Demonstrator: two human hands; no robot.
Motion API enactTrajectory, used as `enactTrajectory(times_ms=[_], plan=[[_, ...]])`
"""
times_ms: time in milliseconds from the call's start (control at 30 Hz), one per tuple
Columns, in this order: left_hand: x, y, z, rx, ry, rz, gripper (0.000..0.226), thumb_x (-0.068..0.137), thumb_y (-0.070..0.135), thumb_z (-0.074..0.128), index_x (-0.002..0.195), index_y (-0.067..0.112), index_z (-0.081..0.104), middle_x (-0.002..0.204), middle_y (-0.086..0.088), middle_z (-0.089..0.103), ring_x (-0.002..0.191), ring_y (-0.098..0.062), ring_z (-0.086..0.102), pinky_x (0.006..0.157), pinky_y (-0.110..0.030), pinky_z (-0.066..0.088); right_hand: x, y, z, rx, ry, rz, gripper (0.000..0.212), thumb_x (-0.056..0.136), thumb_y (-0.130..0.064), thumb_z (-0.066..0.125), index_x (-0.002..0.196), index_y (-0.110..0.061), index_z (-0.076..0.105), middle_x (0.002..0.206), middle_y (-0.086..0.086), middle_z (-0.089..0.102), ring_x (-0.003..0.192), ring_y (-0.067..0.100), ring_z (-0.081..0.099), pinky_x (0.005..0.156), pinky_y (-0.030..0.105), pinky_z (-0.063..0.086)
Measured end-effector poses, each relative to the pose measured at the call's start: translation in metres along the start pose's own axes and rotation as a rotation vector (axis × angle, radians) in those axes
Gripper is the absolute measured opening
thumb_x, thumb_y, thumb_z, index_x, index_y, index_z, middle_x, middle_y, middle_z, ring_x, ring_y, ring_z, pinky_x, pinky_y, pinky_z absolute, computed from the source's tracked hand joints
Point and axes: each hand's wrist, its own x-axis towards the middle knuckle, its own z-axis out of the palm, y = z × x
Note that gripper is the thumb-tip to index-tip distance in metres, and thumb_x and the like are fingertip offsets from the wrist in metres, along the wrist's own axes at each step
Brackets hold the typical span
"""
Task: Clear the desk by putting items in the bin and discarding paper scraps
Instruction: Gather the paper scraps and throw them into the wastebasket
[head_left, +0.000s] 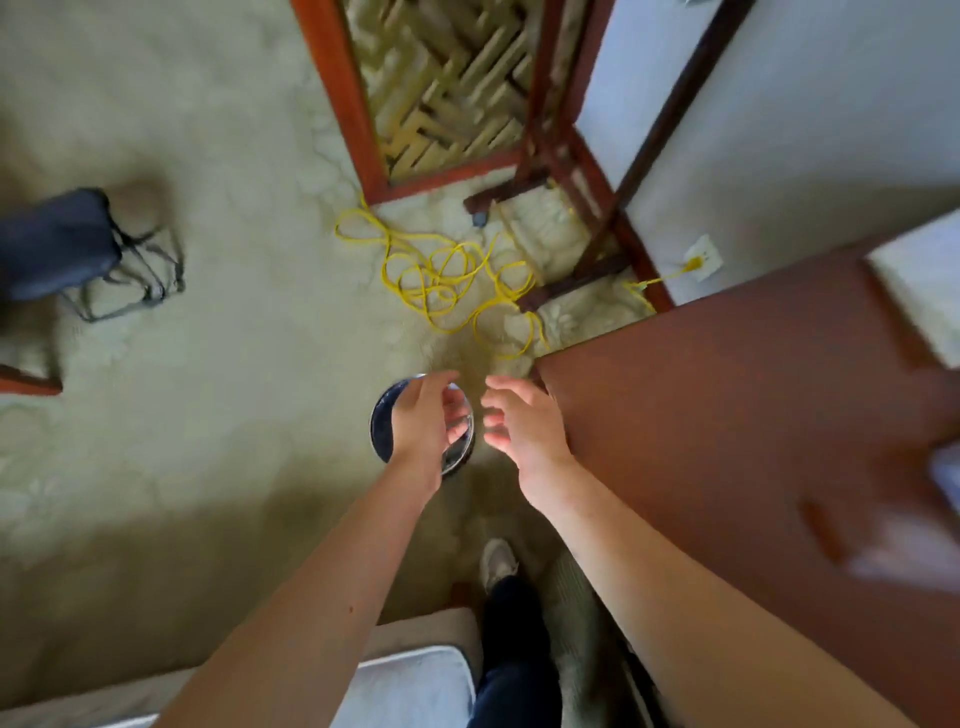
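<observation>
A small round bin (383, 423) stands on pale carpet (234, 374), just left of the corner of the brown desk (727, 395). Directly above the bin the left hand (426, 423) hangs loosely curled and empty, while the right hand (524, 423), fingers slack and empty, hovers just beside its rim. Beyond the bin lies a tangled yellow cord (441, 283), and carpet spreads wide to its left.

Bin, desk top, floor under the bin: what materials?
Bin: likely metal, since its rim glints bright. The inside looks dark, perhaps a liner. Desk top: reddish-brown, smooth and matte. It could be wood or laminate, as blur hides any grain. Floor: pale carpet with a raised, embossed-looking pattern.
</observation>
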Motion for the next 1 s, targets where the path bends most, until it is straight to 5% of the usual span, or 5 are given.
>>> enactTrajectory(times_ms=[400,633,1000], plan=[[-0.193,-0.002,0.120,0.256,-0.437,0.196,0.014,0.091,0.014,0.053,0.088,0.014,0.066,0.067,0.000,0.058,0.053,-0.010,0.053,0.044,-0.020,0.042,-0.162,-0.056,-0.165,0.287,0.171,-0.280,0.018,0.089,-0.006,0.056,0.099,-0.016,0.067,0.085,0.005,0.064,0.073,0.015,0.057,0.070,0.029,0.048],[-0.288,-0.088,0.182,0.484,-0.660,0.162,0.011,0.093,0.013,0.051,0.092,0.013,0.062,0.069,-0.002,0.057,0.053,-0.012,0.050,0.044,-0.020,0.040,-0.229,-0.001,-0.286,0.452,0.389,-0.349,0.015,0.088,-0.002,0.056,0.093,-0.014,0.065,0.076,0.006,0.062,0.057,0.010,0.054,0.046,0.021,0.042],[-0.430,-0.273,0.219,0.791,-0.917,0.085,0.014,0.092,0.014,0.052,0.101,0.010,0.062,0.072,-0.003,0.058,0.055,-0.012,0.051,0.049,-0.022,0.041,-0.362,0.130,-0.448,0.598,0.642,-0.352,0.018,0.090,-0.008,0.056,0.105,-0.013,0.065,0.082,0.002,0.067,0.070,0.012,0.059,0.059,0.024,0.047]])
